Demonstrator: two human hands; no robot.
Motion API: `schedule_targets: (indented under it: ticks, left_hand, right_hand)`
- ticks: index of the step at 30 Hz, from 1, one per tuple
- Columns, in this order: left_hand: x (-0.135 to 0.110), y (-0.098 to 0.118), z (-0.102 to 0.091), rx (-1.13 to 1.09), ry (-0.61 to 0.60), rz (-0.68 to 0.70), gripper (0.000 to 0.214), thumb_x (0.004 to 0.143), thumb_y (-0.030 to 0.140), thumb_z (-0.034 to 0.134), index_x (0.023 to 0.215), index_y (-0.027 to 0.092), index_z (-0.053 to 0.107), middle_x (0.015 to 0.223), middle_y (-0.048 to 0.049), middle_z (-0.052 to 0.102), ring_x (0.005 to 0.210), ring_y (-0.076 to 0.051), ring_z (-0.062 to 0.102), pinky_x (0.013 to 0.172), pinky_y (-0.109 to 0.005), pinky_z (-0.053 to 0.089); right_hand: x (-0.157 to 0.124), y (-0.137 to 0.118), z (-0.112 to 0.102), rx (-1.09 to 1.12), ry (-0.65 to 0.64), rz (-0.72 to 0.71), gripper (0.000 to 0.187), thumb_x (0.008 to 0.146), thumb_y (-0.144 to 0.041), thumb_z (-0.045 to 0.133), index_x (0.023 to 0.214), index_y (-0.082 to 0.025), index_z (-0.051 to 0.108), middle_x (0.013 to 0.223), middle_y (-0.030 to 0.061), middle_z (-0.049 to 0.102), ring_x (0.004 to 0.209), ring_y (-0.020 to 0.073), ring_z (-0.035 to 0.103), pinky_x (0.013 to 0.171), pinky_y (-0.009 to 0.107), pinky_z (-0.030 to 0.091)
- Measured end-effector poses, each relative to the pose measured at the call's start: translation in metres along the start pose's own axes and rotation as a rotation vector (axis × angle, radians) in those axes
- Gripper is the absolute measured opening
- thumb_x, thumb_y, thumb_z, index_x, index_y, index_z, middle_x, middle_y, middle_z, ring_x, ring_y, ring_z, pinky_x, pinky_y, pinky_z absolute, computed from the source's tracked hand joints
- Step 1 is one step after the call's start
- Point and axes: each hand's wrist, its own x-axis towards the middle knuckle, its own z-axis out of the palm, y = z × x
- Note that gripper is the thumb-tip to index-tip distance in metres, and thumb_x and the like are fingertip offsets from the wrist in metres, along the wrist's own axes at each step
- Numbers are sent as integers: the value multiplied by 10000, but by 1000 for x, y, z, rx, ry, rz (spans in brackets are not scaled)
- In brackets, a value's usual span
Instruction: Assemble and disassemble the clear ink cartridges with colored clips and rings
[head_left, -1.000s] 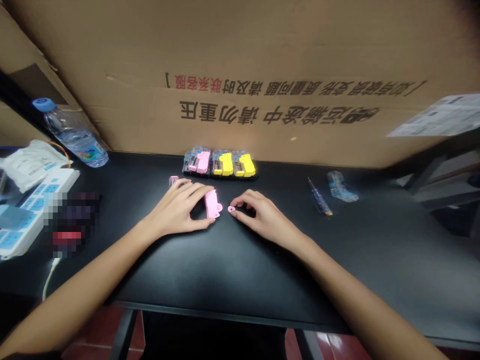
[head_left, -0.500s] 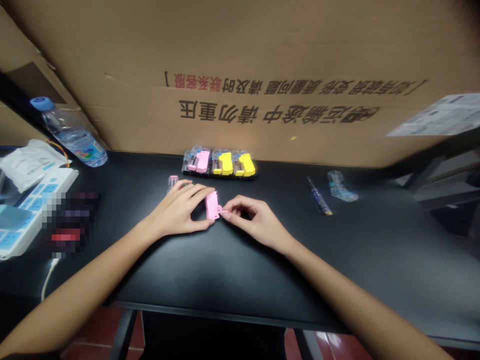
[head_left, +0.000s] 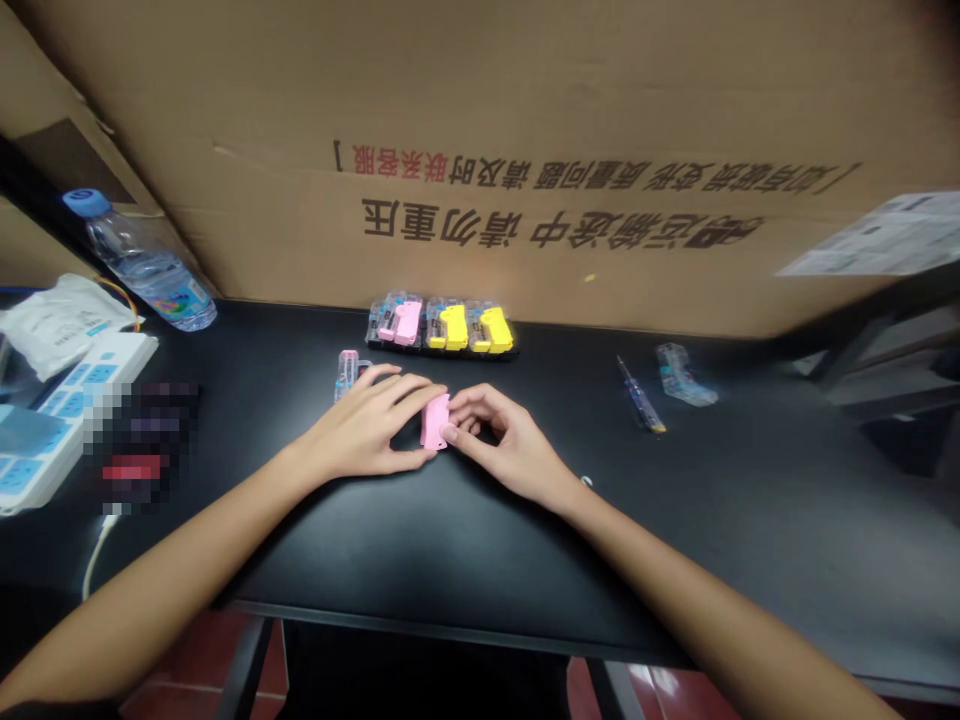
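Pink block (head_left: 434, 424) in half-spread left hand (head_left: 379, 425), right hand (head_left: 510, 445) pinching edge; black tray (head_left: 431, 351) holds pink, yellow parts (head_left: 454, 328).

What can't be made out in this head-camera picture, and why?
All in the head view:
Pink piece: right side partly hidden by the right hand.
Clear piece: lower part hidden behind the left hand.
Power strip: cut off by the left edge.
White paper: print blurred.
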Motion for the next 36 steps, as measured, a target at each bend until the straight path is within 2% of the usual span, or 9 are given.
schedule_targets:
  ticks: [6,12,16,20,25,29,32,36]
  left_hand:
    - [0,1,0,-18,-7,-16,633,981,432,710,1542,183,556,1454,-143,690,1316,-314,670,1231,-536,404]
    - [-1,-1,-2,-15,-21,-49,636,979,439,697,1546,193,544,1455,-143,686,1333,-319,658,1228,-533,389]
    - [-1,-1,-4,-22,-33,-73,637,971,458,698,1537,205,550,1442,-143,691,1332,-328,657,1232,-542,378]
    - [0,0,-6,-35,-40,-83,628,960,465,704,1519,216,561,1434,-137,697,1328,-332,661,1241,-542,366]
    - [1,3,-9,-35,-41,-88,581,909,403,708,1445,210,594,1372,-122,732,1248,-321,696,1242,-540,362]
    - [1,3,-11,-17,-28,-94,582,861,389,720,1395,193,598,1307,-125,753,1193,-332,709,1234,-551,369]
    - [0,4,-11,-64,3,-109,590,831,371,734,1373,202,576,1284,-112,756,1164,-317,721,1229,-542,375]
    - [1,7,-11,-180,60,-149,626,806,350,769,1374,247,528,1333,-93,745,1198,-307,711,1222,-531,380]
  right_hand:
    - [0,2,1,9,18,22,339,912,-480,829,1081,-237,665,909,35,755,775,190,673,789,378,580]
    - [0,4,-2,30,43,54,265,989,-469,722,1106,-236,678,918,45,786,836,212,736,824,391,591]
    - [-1,3,-1,9,43,41,311,953,-514,770,1085,-241,704,982,63,803,871,226,749,840,408,609]
    - [-1,2,2,-1,39,9,382,902,-559,830,1087,-241,726,967,61,796,813,214,723,806,407,620]
    - [-2,2,2,60,50,16,343,935,-546,801,1089,-249,725,967,53,778,875,224,738,871,417,616]
    - [-1,3,0,90,100,14,320,944,-515,795,1113,-254,721,1098,67,773,938,217,726,936,421,613]
    - [0,4,-4,133,124,62,376,941,-512,794,1197,-254,700,1241,89,760,968,211,730,964,430,623]
    - [2,0,-9,244,16,162,486,956,-504,776,1364,-261,669,1350,112,756,1115,241,751,1041,464,615]
